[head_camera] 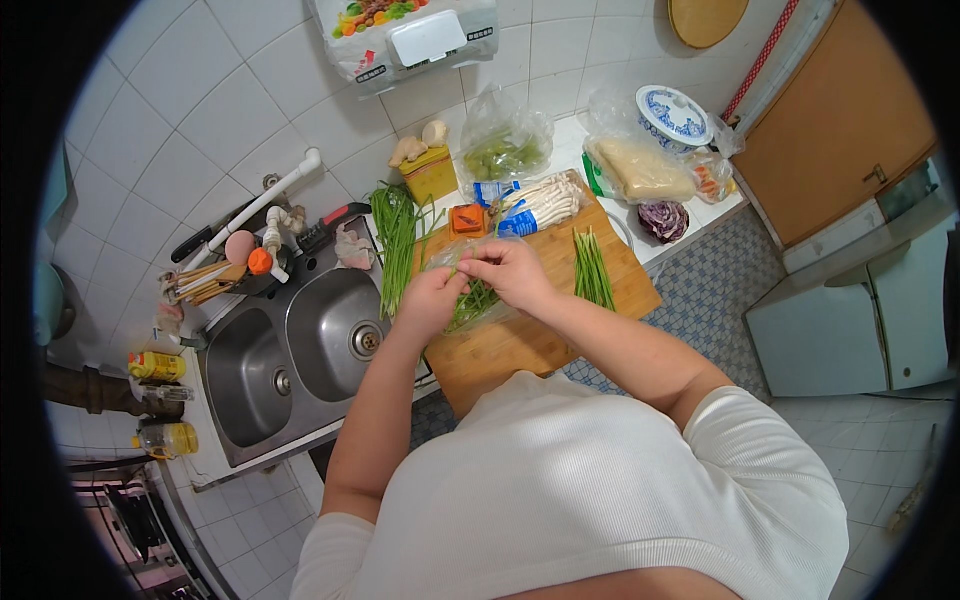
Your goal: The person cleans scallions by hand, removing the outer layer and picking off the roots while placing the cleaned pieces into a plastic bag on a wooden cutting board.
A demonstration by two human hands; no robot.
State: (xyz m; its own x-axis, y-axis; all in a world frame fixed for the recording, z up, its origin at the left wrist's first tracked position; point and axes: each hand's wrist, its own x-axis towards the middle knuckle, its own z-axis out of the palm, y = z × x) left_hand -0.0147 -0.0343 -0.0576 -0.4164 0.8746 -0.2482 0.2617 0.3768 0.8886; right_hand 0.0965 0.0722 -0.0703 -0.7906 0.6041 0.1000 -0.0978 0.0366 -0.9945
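My left hand (433,297) and my right hand (511,274) meet above the wooden cutting board (517,339), fingertips pinching a thin green stalk between them. Beneath them lies a clear plastic bag with green trimmings (474,306). Long leafy green stalks (397,244) lie at the board's left edge, beside the sink. A neat bunch of green stems (594,274) rests on the board's right part. Toward the board's back are an orange packet (467,220) and white enoki mushrooms (546,201) in blue-marked packaging.
A double steel sink (322,322) is at the left. Behind the board stand a yellow tin (430,174) with ginger on it and a bag of greens (504,148). Half a red cabbage (664,221), a bagged pale food block (643,171) and a lidded blue-and-white pot (673,120) sit rightward.
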